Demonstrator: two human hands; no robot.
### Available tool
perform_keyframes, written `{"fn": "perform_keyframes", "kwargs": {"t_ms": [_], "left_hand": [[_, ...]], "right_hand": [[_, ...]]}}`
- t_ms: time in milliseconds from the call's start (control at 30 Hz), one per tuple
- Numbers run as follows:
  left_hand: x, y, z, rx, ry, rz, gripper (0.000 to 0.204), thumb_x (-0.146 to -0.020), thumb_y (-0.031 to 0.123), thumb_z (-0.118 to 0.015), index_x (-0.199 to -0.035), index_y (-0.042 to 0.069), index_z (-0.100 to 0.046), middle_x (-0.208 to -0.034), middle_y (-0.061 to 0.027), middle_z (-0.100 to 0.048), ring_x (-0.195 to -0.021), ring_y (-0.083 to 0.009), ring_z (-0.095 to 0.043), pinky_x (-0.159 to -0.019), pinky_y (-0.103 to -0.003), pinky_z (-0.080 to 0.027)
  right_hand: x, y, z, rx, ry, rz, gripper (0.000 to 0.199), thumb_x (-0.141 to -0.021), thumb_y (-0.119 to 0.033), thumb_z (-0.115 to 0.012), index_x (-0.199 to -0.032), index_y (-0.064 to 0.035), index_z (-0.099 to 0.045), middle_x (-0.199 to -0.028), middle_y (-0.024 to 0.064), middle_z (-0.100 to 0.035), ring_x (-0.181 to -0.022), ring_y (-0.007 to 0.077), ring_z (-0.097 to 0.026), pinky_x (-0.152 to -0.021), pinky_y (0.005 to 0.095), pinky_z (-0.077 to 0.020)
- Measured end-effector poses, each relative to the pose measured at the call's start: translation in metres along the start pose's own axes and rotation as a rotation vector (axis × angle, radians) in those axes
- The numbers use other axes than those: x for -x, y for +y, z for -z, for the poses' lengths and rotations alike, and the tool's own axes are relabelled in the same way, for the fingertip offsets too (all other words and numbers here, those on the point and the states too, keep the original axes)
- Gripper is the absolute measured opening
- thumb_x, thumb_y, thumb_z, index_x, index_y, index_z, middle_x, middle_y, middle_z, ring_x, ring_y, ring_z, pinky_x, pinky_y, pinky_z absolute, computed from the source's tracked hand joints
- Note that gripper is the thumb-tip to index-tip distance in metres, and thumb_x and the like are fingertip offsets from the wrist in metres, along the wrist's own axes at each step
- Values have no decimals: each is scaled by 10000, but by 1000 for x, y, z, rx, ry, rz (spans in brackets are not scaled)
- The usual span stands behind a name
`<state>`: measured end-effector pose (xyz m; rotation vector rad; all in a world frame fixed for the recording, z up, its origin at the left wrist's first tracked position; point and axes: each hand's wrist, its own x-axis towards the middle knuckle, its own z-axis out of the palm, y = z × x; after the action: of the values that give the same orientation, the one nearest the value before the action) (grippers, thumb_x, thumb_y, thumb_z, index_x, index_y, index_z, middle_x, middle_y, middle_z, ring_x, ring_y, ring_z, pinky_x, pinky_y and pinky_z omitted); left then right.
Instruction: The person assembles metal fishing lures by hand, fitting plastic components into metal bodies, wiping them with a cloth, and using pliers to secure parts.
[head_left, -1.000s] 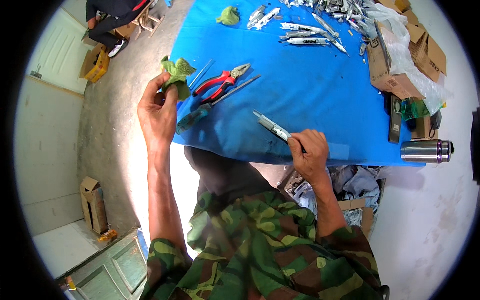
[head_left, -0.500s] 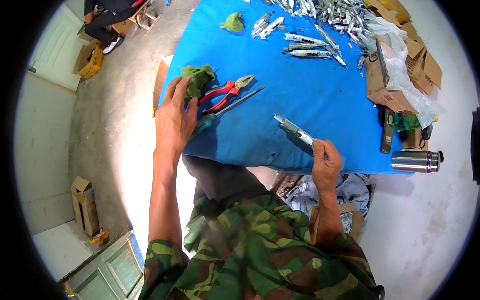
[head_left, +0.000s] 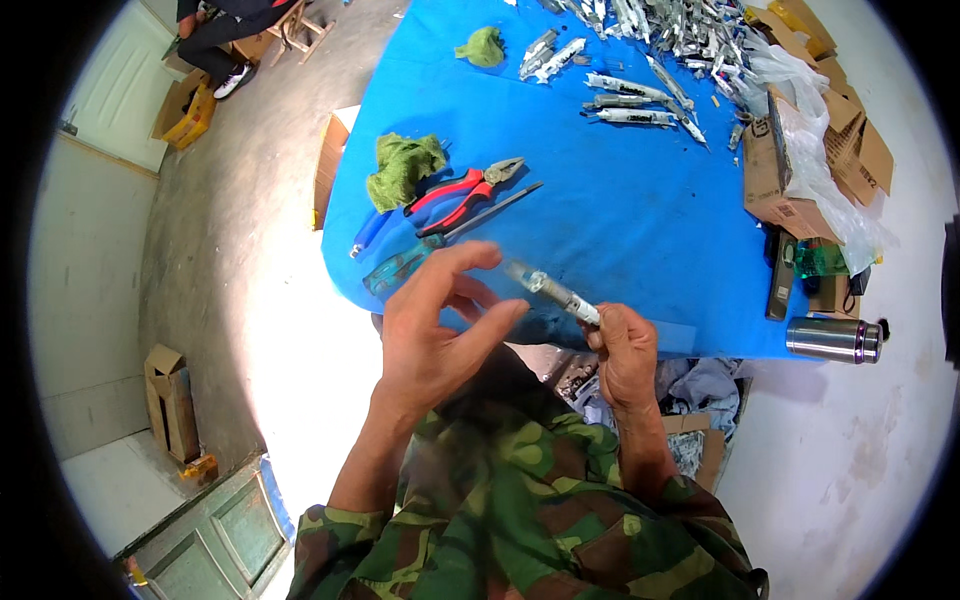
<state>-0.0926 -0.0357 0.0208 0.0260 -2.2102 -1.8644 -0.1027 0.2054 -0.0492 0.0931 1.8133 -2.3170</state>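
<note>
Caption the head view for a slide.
Right hand holds a slim metal part over the blue table; open left hand reaches toward it, red-handled pliers behind.

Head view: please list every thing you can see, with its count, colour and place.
Table: one, blue cover, centre.
Rag: one, green, table's left side.
Second rag: one, green, far edge.
Pliers: one, red handles, right of the rag.
Screwdriver: one, teal handle, near left edge, below the pliers.
Metal parts: many, silver, far side of table.
Boxes: several, brown cardboard, table's right side.
Plastic bag: one, clear, over the boxes.
Flask: one, steel, lying at near right corner.
Floor boxes: several, brown, left floor.
Left hand: open, fingers spread, reaching toward the silver piece.
Right hand: holds one silver piece.
</note>
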Motion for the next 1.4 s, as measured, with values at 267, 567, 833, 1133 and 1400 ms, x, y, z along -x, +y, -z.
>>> {"fn": "perform_keyframes", "kwargs": {"t_ms": [267, 567, 833, 1133, 1400], "left_hand": [[14, -3, 14, 101, -145, 80, 296, -876, -1, -829, -1157, -11, -735, -1066, -92, -758, -893, -151, -757, -759, -274, -601], [33, 1, 31, 252, -199, 161, 230, -883, -129, -771, -1093, -52, -716, -1145, -157, -733, -1011, -175, -722, -875, -291, -593], [49, -1, 34, 201, -175, 153, 196, -893, -82, -780, -1077, -25, -748, -1141, -126, -748, -977, -164, -731, -830, -286, -599], [60, 0, 37, -247, -139, -33, 149, -879, -29, -800, -1024, -15, -769, -1151, -163, -759, -938, -217, -755, -787, -310, -608], [64, -4, 32, -138, -110, 95, 94, -943, 12, -730, -1024, -19, -764, -1156, -158, -758, -898, -180, -723, -806, -284, -570]], "right_hand": [[4, 3, 3, 88, -235, -86, 288, -1103, -204, -617, -1092, 63, -726, -928, 71, -678, -799, 114, -568, -721, 281, -457], [-2, -35, -27, 506, -401, 171, 300, -960, -55, -683, -1249, 13, -732, -1131, 136, -734, -1015, 242, -697, -922, 362, -539], [6, -36, -49, 614, -538, 286, 318, -884, -65, -788, -1191, 4, -740, -1045, 161, -756, -962, 337, -718, -870, 407, -545], [13, -29, -53, 712, -535, 368, 254, -890, -79, -797, -1118, 13, -736, -959, 168, -747, -826, 355, -690, -776, 424, -522], [14, -25, -49, 728, -545, 423, 250, -889, -85, -793, -1118, 0, -737, -959, 154, -749, -822, 353, -686, -769, 426, -515]]}}
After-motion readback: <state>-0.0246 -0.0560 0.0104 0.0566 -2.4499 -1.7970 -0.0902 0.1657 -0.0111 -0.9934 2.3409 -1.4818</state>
